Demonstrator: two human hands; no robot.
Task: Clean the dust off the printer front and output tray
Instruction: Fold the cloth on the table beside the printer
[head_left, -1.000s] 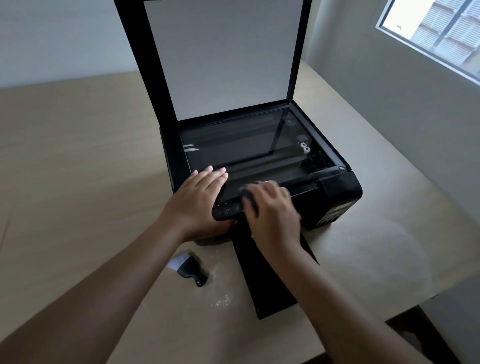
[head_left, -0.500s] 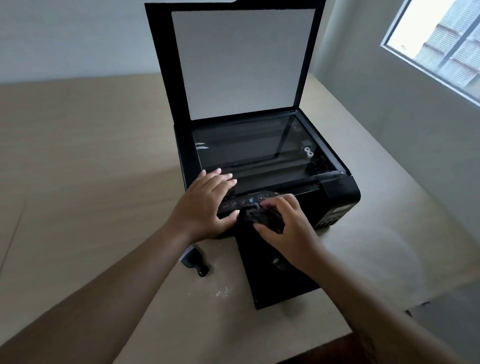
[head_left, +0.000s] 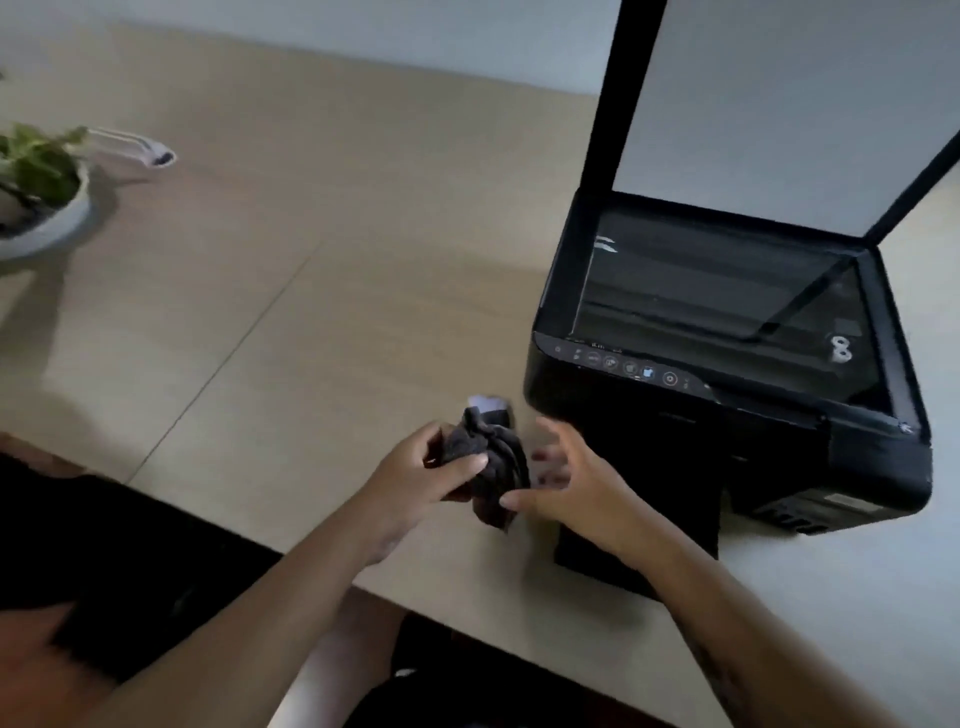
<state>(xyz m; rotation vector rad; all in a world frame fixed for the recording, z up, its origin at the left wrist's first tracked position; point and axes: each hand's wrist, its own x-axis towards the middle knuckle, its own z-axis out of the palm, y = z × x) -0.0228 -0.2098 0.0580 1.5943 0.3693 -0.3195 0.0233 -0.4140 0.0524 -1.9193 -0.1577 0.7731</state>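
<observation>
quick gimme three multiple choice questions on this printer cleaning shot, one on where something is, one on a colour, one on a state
1. Where does the potted plant stand?
A) at the far left of the table
B) at its near right corner
C) on the floor

2. What colour is the cloth that the left hand grips?
A) white
B) dark grey
C) yellow

3. How is the scanner lid of the printer?
A) shut flat
B) taken off
C) raised upright

Answers: 1 A, it sits on the tabletop at the left edge of the view; 2 B, the bunched fabric is dark grey; 3 C, the lid stands up behind the exposed glass.
</observation>
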